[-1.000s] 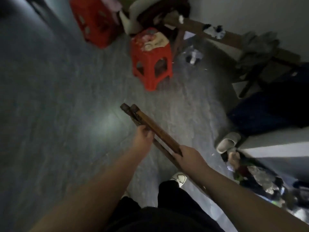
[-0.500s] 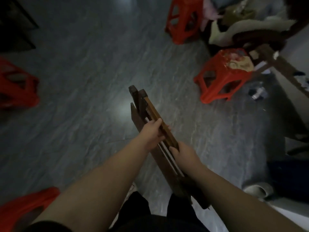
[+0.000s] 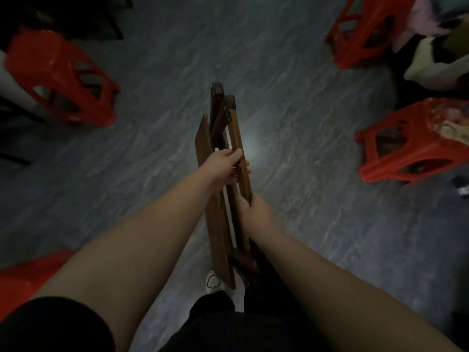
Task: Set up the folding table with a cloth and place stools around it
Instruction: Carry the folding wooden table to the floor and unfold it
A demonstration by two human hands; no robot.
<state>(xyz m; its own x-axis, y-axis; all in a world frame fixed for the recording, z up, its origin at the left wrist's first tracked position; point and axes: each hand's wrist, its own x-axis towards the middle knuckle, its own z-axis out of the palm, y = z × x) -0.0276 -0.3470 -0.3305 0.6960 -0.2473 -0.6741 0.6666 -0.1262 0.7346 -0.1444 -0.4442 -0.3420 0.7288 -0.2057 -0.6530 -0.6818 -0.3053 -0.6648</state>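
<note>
A dark wooden folding table [image 3: 218, 133], still folded flat, is held edge-up in front of me above the grey floor. My left hand [image 3: 223, 166] grips its frame around the middle, fingers wrapped over a leg bar. My right hand [image 3: 256, 212] holds the lighter wooden bar lower down, closer to my body. Red plastic stools stand around: one at the left [image 3: 61, 80], one at the top right [image 3: 365, 34], one at the right [image 3: 411, 146] with a worn sticker on its seat, and part of one at the bottom left [image 3: 28, 273]. No cloth is clearly seen.
Dark furniture [image 3: 83, 16] stands at the top left. A pile of white and pink fabric and bags [image 3: 436, 54] lies at the top right. My white shoe [image 3: 213, 282] shows below the table. The room is dim, with a light patch on the floor.
The view has turned left, so the stools on the right slid toward the edge and a stool on the left came into view. The table's bars have spread slightly apart in my hands.
</note>
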